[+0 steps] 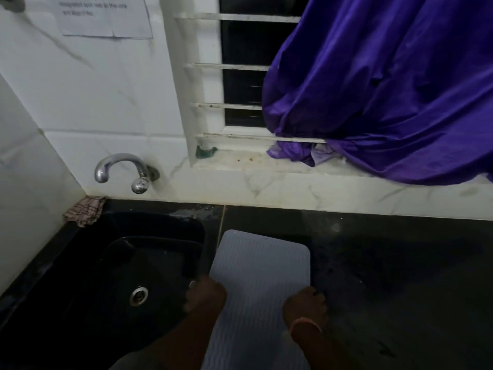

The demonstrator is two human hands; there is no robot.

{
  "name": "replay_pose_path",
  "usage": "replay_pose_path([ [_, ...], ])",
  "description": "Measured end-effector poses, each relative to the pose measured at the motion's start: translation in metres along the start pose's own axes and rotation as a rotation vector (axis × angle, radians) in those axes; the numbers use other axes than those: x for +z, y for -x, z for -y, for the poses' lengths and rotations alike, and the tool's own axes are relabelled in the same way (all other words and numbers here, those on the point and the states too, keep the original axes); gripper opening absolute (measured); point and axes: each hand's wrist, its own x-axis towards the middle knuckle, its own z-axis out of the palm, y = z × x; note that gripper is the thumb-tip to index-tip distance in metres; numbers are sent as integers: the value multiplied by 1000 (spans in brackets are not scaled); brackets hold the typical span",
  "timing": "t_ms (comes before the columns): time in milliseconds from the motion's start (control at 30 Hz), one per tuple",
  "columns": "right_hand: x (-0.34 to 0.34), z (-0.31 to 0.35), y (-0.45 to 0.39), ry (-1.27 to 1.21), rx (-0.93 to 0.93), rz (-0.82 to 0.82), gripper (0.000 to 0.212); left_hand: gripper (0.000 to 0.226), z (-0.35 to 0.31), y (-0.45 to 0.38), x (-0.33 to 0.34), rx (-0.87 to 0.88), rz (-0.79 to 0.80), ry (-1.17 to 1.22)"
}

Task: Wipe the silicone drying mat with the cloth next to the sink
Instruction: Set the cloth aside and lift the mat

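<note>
While both hands rest at the near end of the silicone drying mat (260, 279), neither has taken up anything to wipe with: the left hand (205, 293) sits curled on the mat's left edge, next to the sink (128, 265), and the right hand (305, 307) lies with fingers bent on its right edge, seeming to press or pinch the mat more than hold it, though the dim light leaves the exact grip unclear. The mat lies flat on the dark tabletop (400, 276), just right of the sink and running away from the near edge. It looks thin, ribbed and floppy, likely light and grippy on the stone, so one hand pinning an edge should stop it creeping under a wipe. The cloth (84, 210), a checked rag, is bunched at the far left corner behind the sink, below the tap (120, 168); soft and limp, it can be pinched anywhere. Beyond hangs a purple curtain (386, 89).
</note>
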Motion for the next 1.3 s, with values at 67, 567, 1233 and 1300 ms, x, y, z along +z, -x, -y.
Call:
replay_pose_path([
  [67,-4,-5,-11,-75,-16,23,42,46,-6,4,6,-25,-26,-8],
  [567,-31,-3,-78,-672,-405,44,37,20,-26,-23,5,418,2,269],
  [1233,-38,49,-156,-717,-394,82,39,33,-84,-85,-3,413,14,402],
  [1300,-37,51,-161,-701,-398,93,39,34,-84,-91,-1,395,24,398],
])
